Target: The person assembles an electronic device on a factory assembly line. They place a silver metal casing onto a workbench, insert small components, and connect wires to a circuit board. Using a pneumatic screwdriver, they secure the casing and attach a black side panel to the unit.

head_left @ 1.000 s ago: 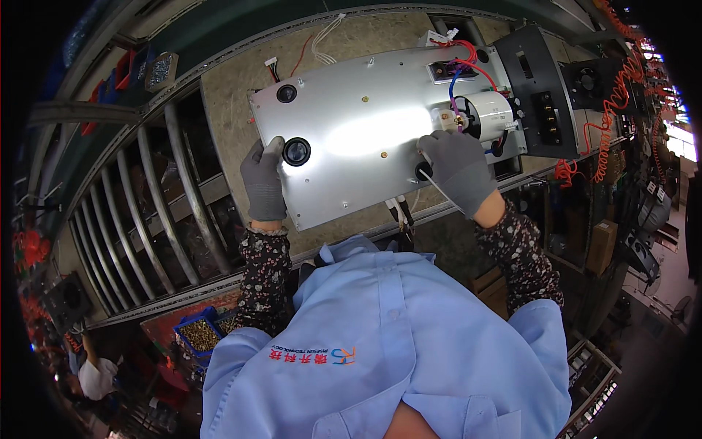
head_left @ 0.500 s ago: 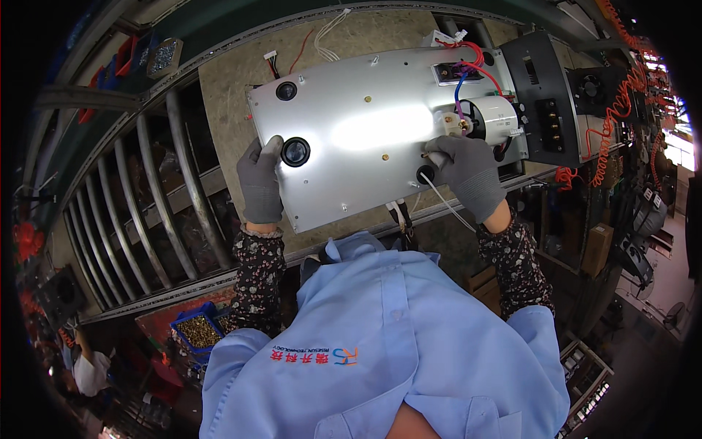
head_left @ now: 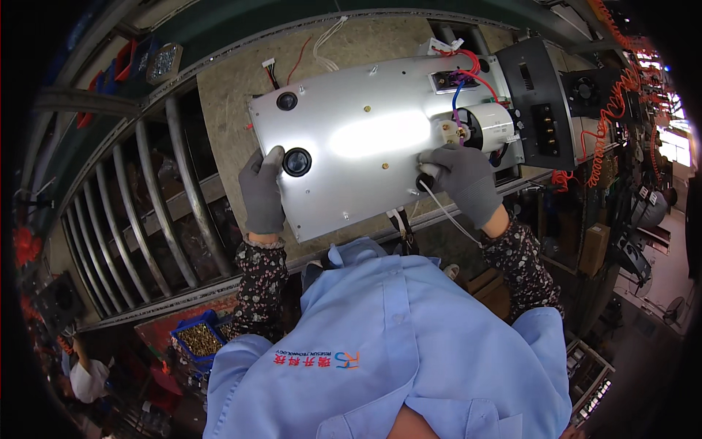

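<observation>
Lying flat over the table: a large silver panel, glaring white near its middle. Set in it, between 4 and 5 o'clock from its centre, a black grommet, with a thin white cable running out toward 5 o'clock. At 8 o'clock, a gloved left hand, thumb laid over the panel's edge beside a black ring, fingers half bent; cannot tell whether hooked beneath. At 4, a gloved right hand, fingers nearly together just above the grommet, near the cable; cannot tell whether pinching it. At 3, a white cylinder; at 2, looping red wires; beyond, a black end plate. Farther out at 8, metal bars; between 7 and 8, a blue bin of brass-coloured parts. Could chafe the cable by dragging it hard over the grommet's rim; could jar the wires loose with a slip of the right hand toward 1 o'clock.
</observation>
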